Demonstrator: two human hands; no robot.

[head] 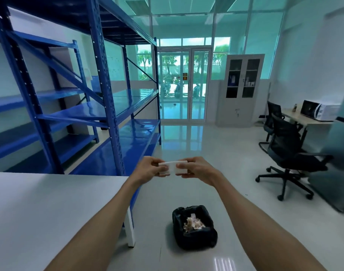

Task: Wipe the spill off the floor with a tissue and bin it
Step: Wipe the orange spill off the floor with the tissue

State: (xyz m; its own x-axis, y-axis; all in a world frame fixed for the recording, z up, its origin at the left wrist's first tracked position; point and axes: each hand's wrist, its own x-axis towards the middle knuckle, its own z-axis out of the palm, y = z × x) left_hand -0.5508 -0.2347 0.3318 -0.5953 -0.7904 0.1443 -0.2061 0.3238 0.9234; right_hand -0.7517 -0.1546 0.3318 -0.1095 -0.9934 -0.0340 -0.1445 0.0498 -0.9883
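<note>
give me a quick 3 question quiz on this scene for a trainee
1. True or false: both hands hold the tissue up in the air.
2. What lines the bin on the floor?
A. a black bag
B. a blue bag
C. nothing
3. Fill in: the bin stands to the right of the white ____.

Key
1. True: the left hand and the right hand each pinch one end of it.
2. A: with crumpled paper already inside.
3. table.
</note>
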